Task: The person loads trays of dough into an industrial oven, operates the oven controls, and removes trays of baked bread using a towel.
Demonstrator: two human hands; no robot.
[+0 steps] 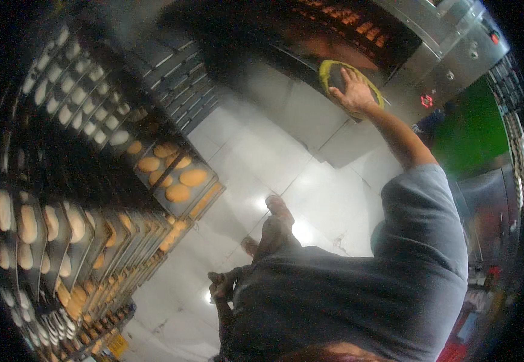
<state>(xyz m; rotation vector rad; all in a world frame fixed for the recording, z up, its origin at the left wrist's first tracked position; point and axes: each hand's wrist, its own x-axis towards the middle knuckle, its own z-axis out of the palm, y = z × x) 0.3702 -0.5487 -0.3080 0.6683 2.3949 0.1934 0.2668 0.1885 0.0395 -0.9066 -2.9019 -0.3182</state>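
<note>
Many trays point(200, 194) of pale and golden loaves point(193, 177) are filling the left side. A steel oven point(455, 54) is standing at the upper right, its opening glowing orange. A yellow-rimmed oval pad point(335, 77) with a dark middle is resting at that opening's lower edge. The right hand point(355, 90) is lying across the pad, its grip spreading wide; whether it is also clasping the pad, I cannot tell. The left hand point(222, 286) is hanging beside the grey shirt point(334, 295), too dim to tell its grip. One red knob point(426, 101) is sitting on the oven front, right of the pad.
</note>
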